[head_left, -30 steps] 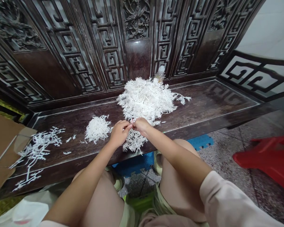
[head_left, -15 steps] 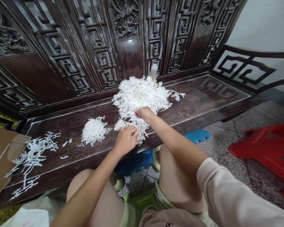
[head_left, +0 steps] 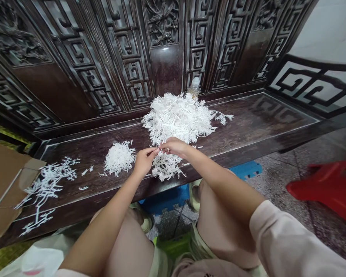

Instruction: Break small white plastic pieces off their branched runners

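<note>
Logging from my remote station, head view. The work in hand sits at the fingertips: the left hand [head_left: 144,161] and the right hand [head_left: 174,147] meet over the dark carved wooden bench seat [head_left: 262,115], just near of the large heap of white branching sprigs [head_left: 177,117]. Both hands are closed to a pinch and appear to grasp a thin white sprig [head_left: 158,148] between them; at this view it is too fine for me to confirm that both hold it. Directly below the hands lies a loose clump of sprigs [head_left: 166,166]. To its left sits a smaller, denser pile [head_left: 119,157], and farther left, scattered sprigs [head_left: 47,179] lie flat beside a cardboard sheet [head_left: 2,181]. The position calls for fine fingertip control, since the strands of the heap and clump crowd the narrow gap around the pinch and could snag. A plastic bottle [head_left: 194,88] stands behind the heap against the carved bench back [head_left: 167,65]. On the floor, a blue foam mat [head_left: 245,170] lies under the bench's near edge, and a red plastic stool [head_left: 325,188] stands at right. No other person's hands appear.
</note>
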A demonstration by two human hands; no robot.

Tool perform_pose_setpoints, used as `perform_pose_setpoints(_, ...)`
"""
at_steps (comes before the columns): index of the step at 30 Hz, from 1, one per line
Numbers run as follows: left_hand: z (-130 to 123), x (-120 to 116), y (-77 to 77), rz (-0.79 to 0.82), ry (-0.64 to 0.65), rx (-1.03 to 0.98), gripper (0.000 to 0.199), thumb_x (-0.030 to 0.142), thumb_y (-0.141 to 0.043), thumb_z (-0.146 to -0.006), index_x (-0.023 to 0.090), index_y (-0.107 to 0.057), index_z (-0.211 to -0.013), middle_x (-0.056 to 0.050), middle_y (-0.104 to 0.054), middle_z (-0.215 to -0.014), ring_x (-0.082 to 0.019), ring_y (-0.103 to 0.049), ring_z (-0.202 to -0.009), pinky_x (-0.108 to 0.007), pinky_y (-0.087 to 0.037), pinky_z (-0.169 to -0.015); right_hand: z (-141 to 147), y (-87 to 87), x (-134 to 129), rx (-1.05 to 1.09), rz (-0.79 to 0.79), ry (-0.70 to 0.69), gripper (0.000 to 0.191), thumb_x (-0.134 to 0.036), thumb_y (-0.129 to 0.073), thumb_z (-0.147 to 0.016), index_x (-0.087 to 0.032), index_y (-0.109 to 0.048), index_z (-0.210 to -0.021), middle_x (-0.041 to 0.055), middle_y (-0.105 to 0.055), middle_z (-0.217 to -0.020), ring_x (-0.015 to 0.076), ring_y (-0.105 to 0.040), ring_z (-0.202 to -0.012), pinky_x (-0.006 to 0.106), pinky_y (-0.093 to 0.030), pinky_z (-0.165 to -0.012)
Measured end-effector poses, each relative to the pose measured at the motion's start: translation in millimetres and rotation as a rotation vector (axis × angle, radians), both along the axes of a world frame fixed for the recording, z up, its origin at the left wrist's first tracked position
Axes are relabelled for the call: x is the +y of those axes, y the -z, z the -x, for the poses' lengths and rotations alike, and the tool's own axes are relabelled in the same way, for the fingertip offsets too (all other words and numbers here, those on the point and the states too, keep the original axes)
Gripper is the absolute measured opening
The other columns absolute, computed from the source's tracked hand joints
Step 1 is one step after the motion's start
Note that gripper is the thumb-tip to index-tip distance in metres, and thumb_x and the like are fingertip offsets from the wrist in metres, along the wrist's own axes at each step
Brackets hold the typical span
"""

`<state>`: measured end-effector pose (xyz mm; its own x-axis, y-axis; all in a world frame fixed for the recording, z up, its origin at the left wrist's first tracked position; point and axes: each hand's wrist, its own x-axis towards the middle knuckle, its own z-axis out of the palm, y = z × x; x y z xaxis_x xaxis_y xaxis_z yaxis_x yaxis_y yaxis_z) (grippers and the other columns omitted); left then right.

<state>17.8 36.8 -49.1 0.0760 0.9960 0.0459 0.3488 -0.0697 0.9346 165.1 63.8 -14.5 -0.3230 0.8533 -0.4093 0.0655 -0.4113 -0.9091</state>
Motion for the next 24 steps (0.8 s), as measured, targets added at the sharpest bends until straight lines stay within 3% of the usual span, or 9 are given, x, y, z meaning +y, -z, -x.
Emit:
perform_pose_setpoints(7,-2,-2,4.6,0.06,0.067,-0.033,0.03,0.043,-0.054,-0.068,0.014,-0.064,-0.07,-0.002,-0.062,-0.064,-0.014,-0.053,-0.063,-0.025,-0.04,-0.063,0,11.3,5,-0.084,-0.131,0.071,0.008,-0.016,-0.06,-0.064,-0.012,-0.054,-0.061,-0.0007,-0.052,-0.053,0.0057,-0.042,-0.048,0.02,-0.034,-0.05)
perform_pose_setpoints(13,-11,-9,4.5,0.163,0.102,-0.077,0.029,0.044,-0.058,-0.064,0.014,-0.061,-0.066,-0.001,-0.059,-0.061,-0.012,-0.05,-0.059,-0.024,-0.038,-0.06,1,13.6,4,-0.02,-0.116,-0.003,0.004,-0.012,-0.059,-0.062,-0.012,-0.055,-0.063,-0.0003,-0.053,-0.056,0.006,-0.044,-0.049,0.019,-0.033,-0.048)
perform_pose_setpoints(17,-13,-12,1.0,0.13,0.114,-0.049,0.027,0.042,-0.054,-0.067,0.016,-0.053,-0.059,0.002,-0.049,-0.054,-0.01,-0.044,-0.054,-0.023,-0.033,-0.055,4,13.6,2,0.012,-0.136,-0.014,0.004,-0.012,-0.059,-0.062,-0.013,-0.055,-0.064,-0.0017,-0.053,-0.057,0.0058,-0.045,-0.049,0.019,-0.034,-0.049)
perform_pose_setpoints(24,-12,-11,-4.7,0.031,0.074,0.04,0.024,0.035,-0.05,-0.069,0.017,-0.045,-0.055,0.004,-0.035,-0.05,-0.009,-0.032,-0.05,-0.023,-0.025,-0.05,13,17.5,0,-0.047,-0.168,0.209,0.007,-0.01,-0.057,-0.062,-0.013,-0.052,-0.059,-0.0026,-0.049,-0.049,0.0064,-0.043,-0.048,0.02,-0.036,-0.05)
